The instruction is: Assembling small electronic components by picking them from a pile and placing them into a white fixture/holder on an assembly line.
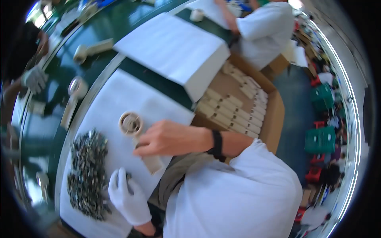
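A cream handheld fan [131, 123], its round ringed head toward the far side, lies on a white sheet [107, 103]. My bare right hand [160, 138] is closed over its neck, and the flat handle end shows below my fingers. At the near left, my white-gloved left hand [129, 198] pinches a small dark metal piece [128, 175] at its fingertips. Beside that glove spreads a heap of small shiny metal parts [87, 174]. Blur hides what my right fingertips touch.
An open cardboard box [274, 123] with rows of cream cylinders stands at my right. Beyond lies another white-covered board [170, 43]. More cream fans [80, 54] rest on the green line at left. Co-workers [266, 27] sit far right and across, one with a gloved hand [35, 80].
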The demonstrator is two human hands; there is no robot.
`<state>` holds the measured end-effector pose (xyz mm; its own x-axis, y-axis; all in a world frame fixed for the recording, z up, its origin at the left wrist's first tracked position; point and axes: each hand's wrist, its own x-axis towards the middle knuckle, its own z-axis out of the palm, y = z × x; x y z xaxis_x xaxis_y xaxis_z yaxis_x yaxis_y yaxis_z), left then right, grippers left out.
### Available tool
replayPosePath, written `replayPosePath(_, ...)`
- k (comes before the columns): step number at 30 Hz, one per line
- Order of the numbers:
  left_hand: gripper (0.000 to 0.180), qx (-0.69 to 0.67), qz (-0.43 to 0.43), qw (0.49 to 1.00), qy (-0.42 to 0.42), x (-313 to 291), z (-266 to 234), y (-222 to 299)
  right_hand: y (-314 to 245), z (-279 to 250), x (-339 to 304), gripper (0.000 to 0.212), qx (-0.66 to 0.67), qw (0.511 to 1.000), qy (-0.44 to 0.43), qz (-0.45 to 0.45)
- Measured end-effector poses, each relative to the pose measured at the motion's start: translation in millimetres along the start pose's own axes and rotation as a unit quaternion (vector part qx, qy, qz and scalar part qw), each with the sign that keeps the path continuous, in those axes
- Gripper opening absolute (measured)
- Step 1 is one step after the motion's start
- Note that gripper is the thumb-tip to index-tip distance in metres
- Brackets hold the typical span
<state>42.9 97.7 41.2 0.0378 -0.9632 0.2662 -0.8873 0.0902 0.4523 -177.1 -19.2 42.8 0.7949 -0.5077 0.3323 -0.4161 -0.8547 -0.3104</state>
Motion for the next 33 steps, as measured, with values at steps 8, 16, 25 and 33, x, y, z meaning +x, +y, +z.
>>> replayPosePath(8,0.033,-0.062,0.039,0.997,-0.003,9.0,-6.8,-5.0,-7.4,19.0,5.6,0.012,0.161,0.976,0.133,0.057)
replayPosePath(16,0.037,-0.046,-0.004,0.997,0.067,14.9,-2.4,15.2,-18.4,31.6,19.1,0.013,0.054,0.986,0.111,0.113)
replayPosePath(25,0.04,-0.098,-0.058,0.993,-0.022,14.6,-6.0,12.4,-19.7,26.1,19.0,0.012,0.194,0.957,0.132,0.172)
replayPosePath(33,0.03,-0.225,-0.057,0.968,0.098,5.5,9.3,-1.6,-21.0,20.2,15.6,0.014,0.212,0.951,0.106,0.199)
